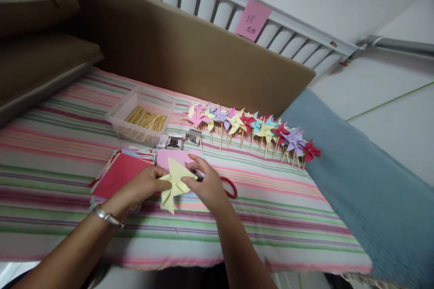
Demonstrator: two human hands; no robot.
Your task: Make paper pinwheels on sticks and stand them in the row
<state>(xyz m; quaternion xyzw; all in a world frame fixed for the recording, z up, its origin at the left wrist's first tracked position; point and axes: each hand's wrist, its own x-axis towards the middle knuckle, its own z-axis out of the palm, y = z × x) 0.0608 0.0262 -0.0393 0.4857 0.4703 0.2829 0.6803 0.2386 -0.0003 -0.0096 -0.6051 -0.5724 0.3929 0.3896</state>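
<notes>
A pale yellow paper pinwheel point(175, 181), its points folded in toward the middle, is held up over the table between both hands. My left hand point(147, 185), with a silver bracelet at the wrist, pinches its left side between thumb and fingers. From the right, my right hand point(208, 185) grips the pinwheel near its centre, thumb on the paper and fingers curled behind. Under the hands lie pink paper point(167, 159) and a pair of scissors with a red handle point(229, 187), its blades partly hidden. A stack of coloured paper topped by a red sheet point(118, 176) is beside my left hand.
Behind the paper stands a clear plastic box point(135, 133) of short wooden sticks point(147, 118). Small open boxes of metal pins point(174, 143) sit next to it. Finished pinwheels on sticks point(247, 122) stand in a row at the back right, before a brown board point(190, 49).
</notes>
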